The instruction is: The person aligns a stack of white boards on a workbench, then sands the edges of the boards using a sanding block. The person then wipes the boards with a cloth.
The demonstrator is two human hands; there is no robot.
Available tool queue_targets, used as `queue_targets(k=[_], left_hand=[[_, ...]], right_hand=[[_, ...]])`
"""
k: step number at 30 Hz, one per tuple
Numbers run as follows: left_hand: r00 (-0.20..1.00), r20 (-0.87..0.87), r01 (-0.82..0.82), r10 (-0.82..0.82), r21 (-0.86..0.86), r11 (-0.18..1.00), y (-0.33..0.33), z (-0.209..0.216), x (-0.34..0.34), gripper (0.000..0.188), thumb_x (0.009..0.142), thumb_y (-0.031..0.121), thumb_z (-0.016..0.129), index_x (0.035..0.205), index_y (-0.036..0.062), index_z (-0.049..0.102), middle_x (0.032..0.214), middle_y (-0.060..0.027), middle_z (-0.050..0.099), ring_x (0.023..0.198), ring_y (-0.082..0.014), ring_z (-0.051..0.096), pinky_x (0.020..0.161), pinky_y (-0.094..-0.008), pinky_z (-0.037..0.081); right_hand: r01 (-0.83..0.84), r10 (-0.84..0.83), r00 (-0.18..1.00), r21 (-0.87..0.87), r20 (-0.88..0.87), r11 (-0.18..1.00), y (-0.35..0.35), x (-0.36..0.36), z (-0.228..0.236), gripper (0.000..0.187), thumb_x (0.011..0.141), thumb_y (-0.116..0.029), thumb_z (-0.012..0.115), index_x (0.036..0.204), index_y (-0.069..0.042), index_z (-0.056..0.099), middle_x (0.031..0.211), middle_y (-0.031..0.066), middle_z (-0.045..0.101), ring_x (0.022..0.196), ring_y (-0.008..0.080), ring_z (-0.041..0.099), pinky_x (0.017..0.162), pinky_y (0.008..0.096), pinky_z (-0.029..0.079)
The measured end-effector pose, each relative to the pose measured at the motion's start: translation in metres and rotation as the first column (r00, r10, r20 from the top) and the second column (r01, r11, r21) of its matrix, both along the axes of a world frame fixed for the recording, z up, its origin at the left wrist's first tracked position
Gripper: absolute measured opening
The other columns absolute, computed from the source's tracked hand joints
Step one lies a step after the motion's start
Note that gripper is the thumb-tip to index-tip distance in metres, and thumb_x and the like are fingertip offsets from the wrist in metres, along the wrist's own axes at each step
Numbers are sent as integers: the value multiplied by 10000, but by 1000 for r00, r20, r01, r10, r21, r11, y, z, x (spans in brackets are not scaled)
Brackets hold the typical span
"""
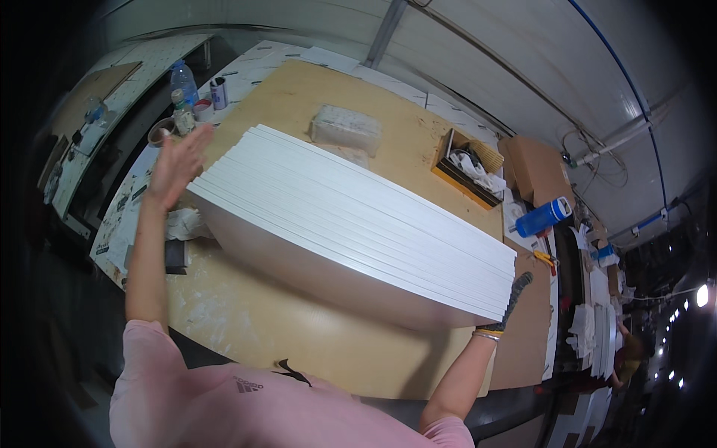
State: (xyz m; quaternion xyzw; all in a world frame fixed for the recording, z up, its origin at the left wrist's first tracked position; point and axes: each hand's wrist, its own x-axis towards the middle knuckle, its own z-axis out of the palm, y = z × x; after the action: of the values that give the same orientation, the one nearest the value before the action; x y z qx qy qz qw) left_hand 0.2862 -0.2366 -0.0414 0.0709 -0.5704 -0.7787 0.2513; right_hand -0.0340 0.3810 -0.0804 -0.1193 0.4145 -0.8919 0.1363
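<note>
A stack of long white panels (358,216) stands on edge on the tan board that covers the table, running from upper left to lower right. At its left end my left hand (179,166) is bare, with straight fingers pointing up and away. Whether its palm touches the panel ends, I cannot tell. My right hand (514,305), in a dark grey glove, lies at the stack's right end with its visible fingers stretched along the panel ends. Part of that hand is hidden behind the stack's corner. The panels' top edges are slightly uneven.
Beyond the stack lies a whitish wrapped block (345,128). An open box (469,168) with rags, a blue bottle (543,217) and yellow-handled pliers (546,258) are at the right. Plastic bottles (184,82) and cups stand at the far left. A dark block (176,256) lies near my left forearm.
</note>
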Motion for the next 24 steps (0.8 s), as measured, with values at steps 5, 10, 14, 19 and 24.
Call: queue_targets(k=[5,10,14,19,24], left_hand=[[942,-135,332,-308,228,915,43,-23,-43,821,1040,632,134,1593,29,207,1653,-94,247,1517,-234,247,1229,-365,220],[952,-187,284,-241,259,923,71,1,-49,811,1043,621,147,1593,28,203,1648,-88,259,1502,-227,283,1220,-365,249],[935,-204,325,-289,176,929,63,0,-52,808,1042,622,148,1595,35,201,1648,-85,259,1499,-232,289,1216,-365,258],[962,-173,247,-213,209,946,71,4,-54,799,1047,613,170,1594,31,201,1641,-99,271,1488,-231,310,1207,-368,277],[981,-122,174,-149,221,960,69,2,-57,753,1064,578,201,1568,23,267,1578,-111,377,1422,-220,409,1165,-362,349]], right_hand=[[7,-5,1000,98,-23,995,10,-1,-5,758,1011,-664,375,1441,-52,498,1373,70,583,1213,207,526,1102,357,375],[-103,102,992,5,80,995,24,-3,-10,739,1019,-649,374,1438,-53,500,1391,76,578,1227,210,528,1104,354,379],[-93,89,993,46,75,995,22,-9,-17,729,1018,-644,382,1426,-53,510,1379,76,585,1215,209,534,1091,353,389],[-91,87,994,69,61,993,22,-15,-16,717,1018,-638,391,1412,-53,522,1364,77,594,1202,208,542,1075,352,402],[-92,86,994,102,62,991,20,-18,-19,705,1018,-632,401,1398,-53,534,1349,78,603,1188,206,550,1060,351,415]])
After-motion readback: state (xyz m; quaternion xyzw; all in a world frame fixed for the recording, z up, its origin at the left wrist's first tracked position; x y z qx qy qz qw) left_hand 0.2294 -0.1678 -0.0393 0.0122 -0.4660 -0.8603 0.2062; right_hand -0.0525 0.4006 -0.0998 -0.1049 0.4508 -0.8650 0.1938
